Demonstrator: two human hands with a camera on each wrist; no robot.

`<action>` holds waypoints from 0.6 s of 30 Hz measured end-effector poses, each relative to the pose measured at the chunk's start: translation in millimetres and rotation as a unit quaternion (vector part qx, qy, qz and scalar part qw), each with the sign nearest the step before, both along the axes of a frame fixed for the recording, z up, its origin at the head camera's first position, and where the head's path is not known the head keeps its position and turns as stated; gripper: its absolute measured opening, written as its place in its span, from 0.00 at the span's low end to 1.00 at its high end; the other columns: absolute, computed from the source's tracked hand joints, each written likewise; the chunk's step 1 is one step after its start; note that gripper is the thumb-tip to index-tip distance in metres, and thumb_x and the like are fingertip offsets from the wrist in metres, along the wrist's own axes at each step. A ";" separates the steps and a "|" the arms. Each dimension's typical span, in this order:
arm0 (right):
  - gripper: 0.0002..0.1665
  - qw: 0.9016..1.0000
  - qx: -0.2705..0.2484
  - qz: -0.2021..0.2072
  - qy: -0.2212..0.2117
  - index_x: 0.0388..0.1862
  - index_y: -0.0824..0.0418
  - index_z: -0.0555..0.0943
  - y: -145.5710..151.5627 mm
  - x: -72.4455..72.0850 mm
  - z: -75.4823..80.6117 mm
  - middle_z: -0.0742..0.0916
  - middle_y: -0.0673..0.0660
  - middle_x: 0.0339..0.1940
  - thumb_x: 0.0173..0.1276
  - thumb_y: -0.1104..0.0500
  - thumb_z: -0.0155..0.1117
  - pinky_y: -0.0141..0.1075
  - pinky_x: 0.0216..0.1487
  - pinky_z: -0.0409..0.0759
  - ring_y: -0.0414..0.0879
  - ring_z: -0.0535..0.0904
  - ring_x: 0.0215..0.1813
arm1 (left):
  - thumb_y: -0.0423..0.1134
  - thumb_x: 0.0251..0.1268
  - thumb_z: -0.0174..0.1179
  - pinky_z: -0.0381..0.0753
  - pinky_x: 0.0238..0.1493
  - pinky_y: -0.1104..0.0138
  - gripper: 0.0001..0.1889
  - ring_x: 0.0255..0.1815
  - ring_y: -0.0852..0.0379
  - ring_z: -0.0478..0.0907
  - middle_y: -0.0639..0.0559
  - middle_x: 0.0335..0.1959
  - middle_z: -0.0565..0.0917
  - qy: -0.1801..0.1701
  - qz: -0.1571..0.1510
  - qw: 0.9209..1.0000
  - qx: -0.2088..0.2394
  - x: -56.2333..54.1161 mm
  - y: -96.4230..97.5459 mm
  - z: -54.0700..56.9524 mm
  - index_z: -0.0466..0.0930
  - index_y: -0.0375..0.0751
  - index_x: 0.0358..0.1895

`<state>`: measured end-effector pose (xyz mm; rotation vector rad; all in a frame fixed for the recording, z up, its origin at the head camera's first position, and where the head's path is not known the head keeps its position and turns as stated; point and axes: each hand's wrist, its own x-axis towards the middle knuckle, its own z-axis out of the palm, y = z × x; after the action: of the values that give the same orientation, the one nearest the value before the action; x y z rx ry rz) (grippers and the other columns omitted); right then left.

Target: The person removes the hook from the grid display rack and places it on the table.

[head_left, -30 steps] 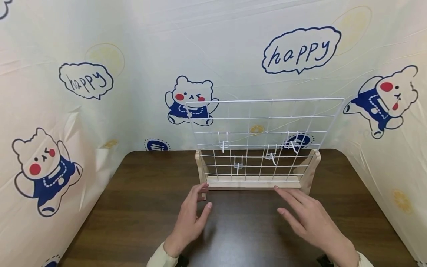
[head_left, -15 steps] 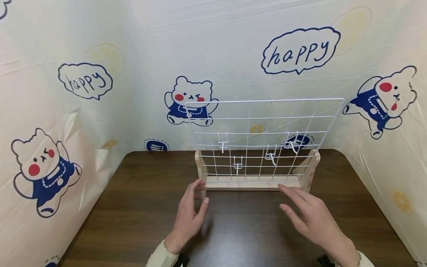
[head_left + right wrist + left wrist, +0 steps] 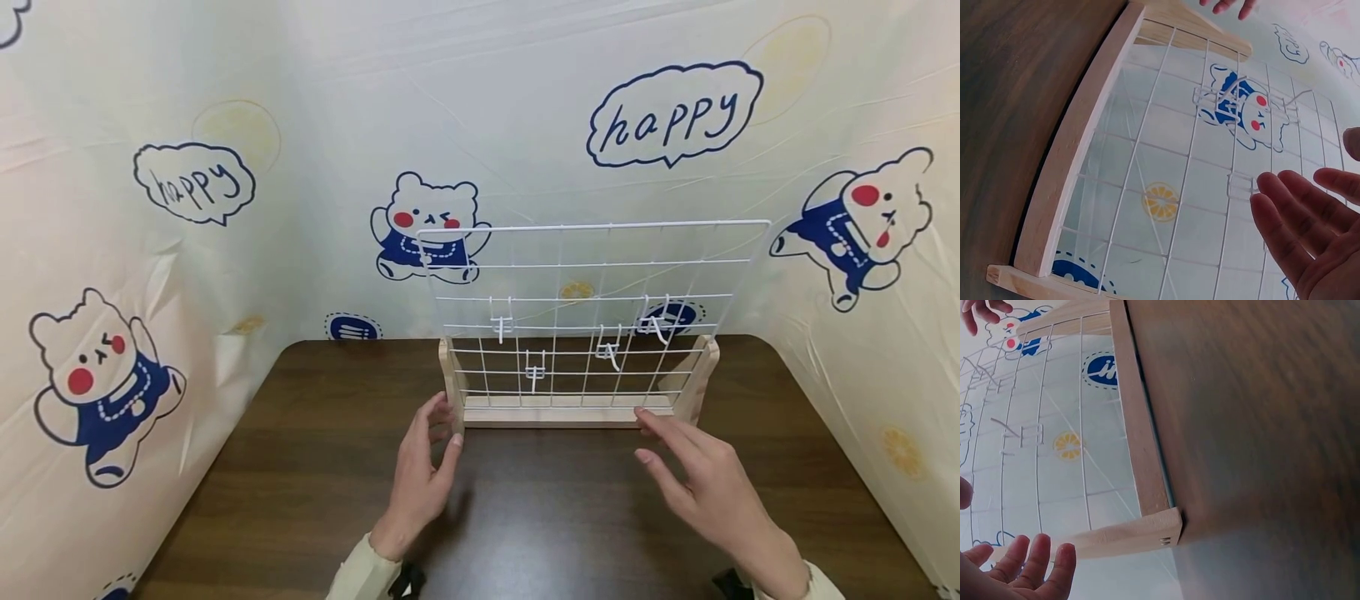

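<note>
A white wire grid rack [image 3: 600, 226] stands upright in a pale wooden base [image 3: 570, 414] on the table. Several white hooks [image 3: 608, 352] hang on its lower half. My left hand [image 3: 422, 475] is beside the base's left wooden side piece [image 3: 452, 379], fingers relaxed and fingertips right by it. In the left wrist view, these fingers [image 3: 1038, 562] are spread near the wood. My right hand [image 3: 708, 487] is in front of the base's right part, holding nothing. The right wrist view shows its palm [image 3: 1316, 244] and loosely extended fingers, overlapping the grid.
The dark brown wooden table [image 3: 300, 500] runs beneath the rack and both hands. A pale cloth [image 3: 322, 108] printed with bears, lemon slices and "happy" bubbles surrounds its back and sides.
My left hand has shifted slightly left and forward, towards the outside of the left side piece. My right hand has moved a little right and forward. The rack stays in place.
</note>
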<state>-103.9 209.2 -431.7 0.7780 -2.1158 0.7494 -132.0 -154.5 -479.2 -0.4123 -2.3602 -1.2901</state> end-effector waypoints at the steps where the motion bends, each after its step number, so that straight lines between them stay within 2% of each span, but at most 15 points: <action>1: 0.32 1.000 -0.003 0.000 0.002 0.62 0.65 0.84 -0.2 -0.5 0.7 0.92 0.55 0.43 0.83 0.40 0.49 0.18 0.57 0.78 0.47 0.88 0.40 | 0.29 0.70 0.62 0.88 0.57 0.48 0.31 0.63 0.47 0.81 0.39 0.62 0.81 -0.001 0.002 1.000 -0.001 -0.7 -0.6 -0.3 0.65 0.37 0.76; 8: 0.32 1.000 -0.019 -0.003 0.000 0.59 0.67 0.85 0.6 -4.3 6.8 0.91 0.56 0.40 0.82 0.41 0.51 0.19 0.45 0.81 0.40 0.85 0.35 | 0.29 0.72 0.61 0.88 0.57 0.50 0.31 0.63 0.48 0.81 0.41 0.62 0.81 0.003 0.008 1.000 0.006 -9.5 -3.9 0.0 0.65 0.38 0.76; 18: 0.30 0.999 -0.031 -0.016 -0.015 0.59 0.67 0.84 5.5 -5.9 13.7 0.91 0.56 0.39 0.82 0.43 0.52 0.19 0.40 0.82 0.35 0.86 0.35 | 0.29 0.72 0.59 0.88 0.57 0.49 0.30 0.63 0.46 0.82 0.41 0.62 0.80 0.021 0.010 0.999 0.024 -19.0 -9.1 1.8 0.65 0.39 0.75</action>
<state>-109.9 214.7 -418.0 0.7031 -2.1171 0.8104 -151.0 -163.6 -477.5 -0.3968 -2.2874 -1.3136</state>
